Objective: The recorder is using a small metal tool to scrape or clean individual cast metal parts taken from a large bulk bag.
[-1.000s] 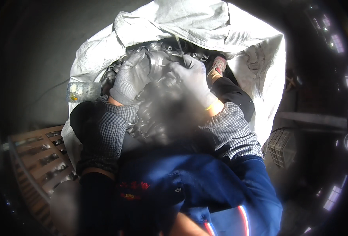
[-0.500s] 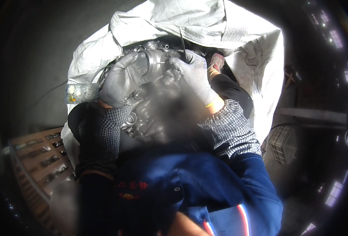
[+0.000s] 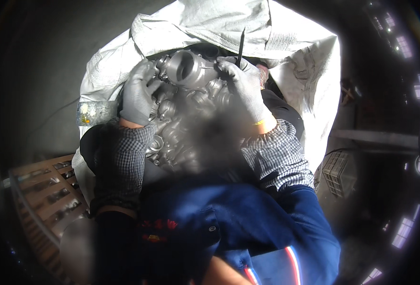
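Observation:
A hollow, grey cast-metal fitting [image 3: 195,71] lies over a heap of similar castings [image 3: 172,128], its round opening facing left. My right hand [image 3: 248,88], in a grey glove, is closed around a thin dark pointed rod [image 3: 241,45] that sticks up past the fingers; whether it is a file or a scraper I cannot tell. Its fingertips are at the fitting's right end, and a thin light pin or line shows beside them. My left hand [image 3: 138,97], gloved too, is left of the fitting with fingers and thumb apart, holding nothing visible.
A large white woven sack [image 3: 309,85] surrounds the castings, its rim folded outward. To the left stand a brown slatted crate [image 3: 48,190] and a stained grey cylinder [image 3: 96,113] against the sack. A pale plastic basket [image 3: 340,173] sits at the right. A dark blur covers part of the heap.
My left hand has come off the fitting and moved slightly left. The fitting has turned, showing its opening more, and shifted right. The rod in my right hand has swung rightward.

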`<state>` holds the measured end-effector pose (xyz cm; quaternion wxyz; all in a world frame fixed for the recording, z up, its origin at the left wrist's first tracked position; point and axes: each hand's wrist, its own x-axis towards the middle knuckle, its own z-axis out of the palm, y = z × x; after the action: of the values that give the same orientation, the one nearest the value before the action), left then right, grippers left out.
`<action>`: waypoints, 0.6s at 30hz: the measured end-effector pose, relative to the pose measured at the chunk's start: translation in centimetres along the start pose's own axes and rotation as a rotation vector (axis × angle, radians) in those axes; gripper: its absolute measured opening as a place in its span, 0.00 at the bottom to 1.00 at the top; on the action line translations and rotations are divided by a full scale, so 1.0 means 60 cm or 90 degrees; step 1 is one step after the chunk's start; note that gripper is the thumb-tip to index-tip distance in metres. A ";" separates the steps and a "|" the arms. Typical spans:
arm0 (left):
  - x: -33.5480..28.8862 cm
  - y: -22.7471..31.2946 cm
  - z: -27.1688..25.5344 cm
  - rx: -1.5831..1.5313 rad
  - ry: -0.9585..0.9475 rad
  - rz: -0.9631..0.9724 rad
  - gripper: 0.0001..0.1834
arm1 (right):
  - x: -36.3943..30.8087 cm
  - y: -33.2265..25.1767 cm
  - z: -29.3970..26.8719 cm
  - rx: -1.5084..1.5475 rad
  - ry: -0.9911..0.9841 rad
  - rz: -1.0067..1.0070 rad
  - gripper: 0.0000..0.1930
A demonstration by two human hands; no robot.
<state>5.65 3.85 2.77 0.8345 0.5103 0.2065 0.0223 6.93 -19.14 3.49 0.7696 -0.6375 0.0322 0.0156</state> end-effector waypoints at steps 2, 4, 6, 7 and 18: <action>0.014 -0.025 -0.004 -0.029 -0.033 -0.042 0.23 | 0.003 0.008 0.004 0.036 0.008 0.032 0.10; 0.004 -0.035 0.012 -0.178 -0.182 -0.124 0.23 | 0.003 0.008 0.004 0.074 0.019 0.063 0.11; 0.026 -0.055 -0.018 -0.187 -0.157 -0.132 0.22 | -0.002 0.002 0.002 0.020 -0.009 0.145 0.10; 0.034 -0.065 -0.029 -0.173 -0.185 -0.119 0.22 | 0.002 0.012 -0.001 0.003 -0.005 0.145 0.11; 0.011 -0.028 -0.003 -0.169 -0.150 -0.077 0.13 | 0.009 0.021 -0.018 -0.134 -0.076 0.066 0.12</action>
<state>5.90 3.37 1.02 0.9126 0.3819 0.1326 -0.0606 7.38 -19.99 2.01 0.6975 -0.7099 0.0171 0.0965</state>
